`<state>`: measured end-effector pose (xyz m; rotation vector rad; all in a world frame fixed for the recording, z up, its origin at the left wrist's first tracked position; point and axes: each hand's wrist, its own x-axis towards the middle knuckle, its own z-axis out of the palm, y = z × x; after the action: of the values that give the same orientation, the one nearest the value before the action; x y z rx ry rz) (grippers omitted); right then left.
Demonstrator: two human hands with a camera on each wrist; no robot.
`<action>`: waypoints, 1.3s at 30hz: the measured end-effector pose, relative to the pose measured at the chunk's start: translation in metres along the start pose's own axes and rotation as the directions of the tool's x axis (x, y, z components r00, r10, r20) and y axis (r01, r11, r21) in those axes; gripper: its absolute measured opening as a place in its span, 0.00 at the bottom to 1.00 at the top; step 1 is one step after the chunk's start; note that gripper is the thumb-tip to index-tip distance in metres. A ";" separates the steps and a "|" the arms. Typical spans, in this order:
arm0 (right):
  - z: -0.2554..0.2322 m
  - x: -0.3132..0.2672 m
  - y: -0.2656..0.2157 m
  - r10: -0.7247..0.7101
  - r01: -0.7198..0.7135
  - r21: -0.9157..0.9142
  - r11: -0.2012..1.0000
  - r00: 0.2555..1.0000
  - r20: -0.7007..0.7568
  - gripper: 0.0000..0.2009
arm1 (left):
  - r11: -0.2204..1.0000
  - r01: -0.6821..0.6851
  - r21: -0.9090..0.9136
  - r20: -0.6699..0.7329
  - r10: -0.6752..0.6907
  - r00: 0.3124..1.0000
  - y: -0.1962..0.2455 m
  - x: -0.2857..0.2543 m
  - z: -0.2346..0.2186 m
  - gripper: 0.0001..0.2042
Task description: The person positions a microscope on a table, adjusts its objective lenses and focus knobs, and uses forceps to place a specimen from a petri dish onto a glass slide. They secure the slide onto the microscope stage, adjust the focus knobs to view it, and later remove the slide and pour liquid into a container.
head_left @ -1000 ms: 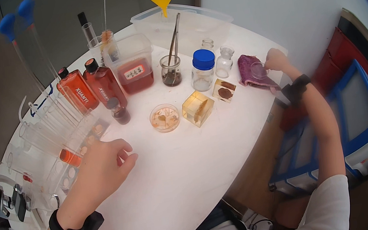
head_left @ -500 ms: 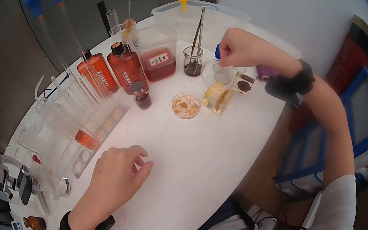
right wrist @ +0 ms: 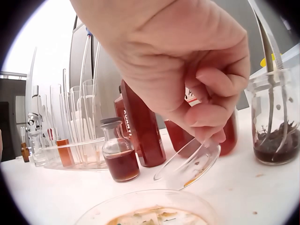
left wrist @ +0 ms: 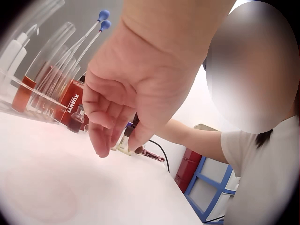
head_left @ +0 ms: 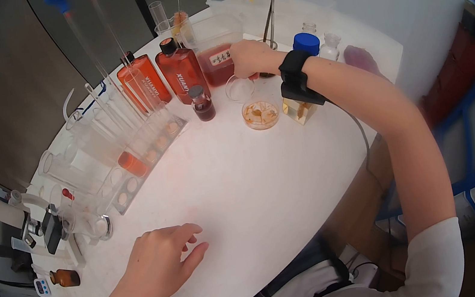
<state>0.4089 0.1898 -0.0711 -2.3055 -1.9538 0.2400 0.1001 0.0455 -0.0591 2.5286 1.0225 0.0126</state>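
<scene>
In the head view my right hand (head_left: 258, 57) pinches a clear petri dish lid (head_left: 239, 89) by its edge between thumb and fingers. The lid hangs tilted in the right wrist view, just behind a petri dish (right wrist: 154, 218) that holds thin yellow-brown pieces in liquid. Left of the lid stands a small stoppered bottle (right wrist: 121, 159) of dark red liquid. Behind my right hand is a clear tub of red liquid (head_left: 218, 72). My left hand (head_left: 159, 263) hovers over the near side of the table, fingers loosely bent, holding nothing.
Tweezers (right wrist: 272, 42) lean in a jar of dark bits to the right. Under my right wrist sits a clear block (head_left: 300, 109), with a blue-capped jar (head_left: 306, 44) behind. Two red bottles (head_left: 181, 74) and a rack (head_left: 153, 154) of glass tubes stand left, a microscope (head_left: 23, 221) beyond.
My right hand has carried the petri dish lid leftward from the purple cloth, past the blue-capped jar, to behind the petri dish. My left hand keeps its loose shape; the view has shifted.
</scene>
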 end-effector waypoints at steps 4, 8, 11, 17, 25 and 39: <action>-0.003 0.001 0.003 0.011 -0.010 -0.026 1.000 0.997 0.075 0.09 | 0.998 -0.063 0.007 0.004 0.063 0.998 0.002 -0.001 0.003 0.09; -0.028 -0.011 0.008 -0.019 0.019 0.003 1.000 0.995 0.102 0.06 | 0.995 -0.087 0.038 -0.011 0.087 0.996 0.007 -0.002 0.002 0.09; -0.058 -0.024 0.031 -0.065 0.064 0.029 0.998 0.996 0.065 0.10 | 0.993 -0.110 0.051 -0.037 0.112 0.993 0.007 -0.003 0.001 0.09; -0.089 -0.101 0.091 0.082 -0.082 -0.070 0.994 0.997 -0.001 0.11 | 0.992 -0.115 0.051 -0.051 0.117 0.992 0.014 0.004 -0.001 0.08; -0.029 -0.128 0.144 0.126 -0.130 -0.099 0.986 0.991 -0.048 0.15 | 0.977 -0.205 0.066 -0.101 0.211 0.972 0.033 0.034 0.002 0.08; -0.008 -0.126 0.155 -0.060 0.083 0.122 0.989 0.982 -0.179 0.12 | 0.965 -0.237 0.113 -0.189 0.255 0.948 0.073 0.130 0.010 0.10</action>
<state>0.5402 0.0401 -0.0860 -2.0951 -1.8733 0.1474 0.2452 0.0816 -0.0590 2.7663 0.7861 0.3076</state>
